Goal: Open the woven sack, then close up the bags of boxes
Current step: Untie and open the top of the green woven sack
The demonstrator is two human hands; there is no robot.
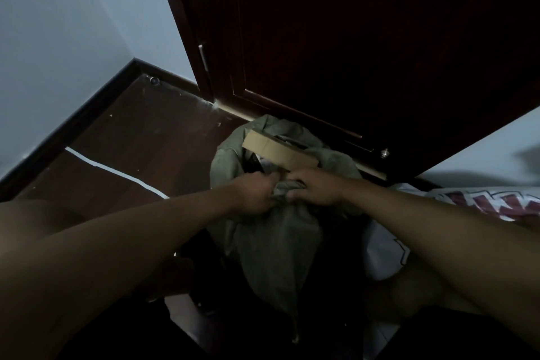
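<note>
Head view, left hand [257, 193], right hand [314, 187] gripping sack [277, 242] rim

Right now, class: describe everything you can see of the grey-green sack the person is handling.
The grey-green sack looks like dull, soft, creased cloth. It stands on the dark floor against the foot of the dark red door. Its mouth gapes on the far side, where a flat cardboard box sticks out. The left hand and right hand each bunch the near rim in a tight grip, side by side.

No text can be read here. The white bag [479, 202] at the right carries large red letters, cut off and illegible.
</note>
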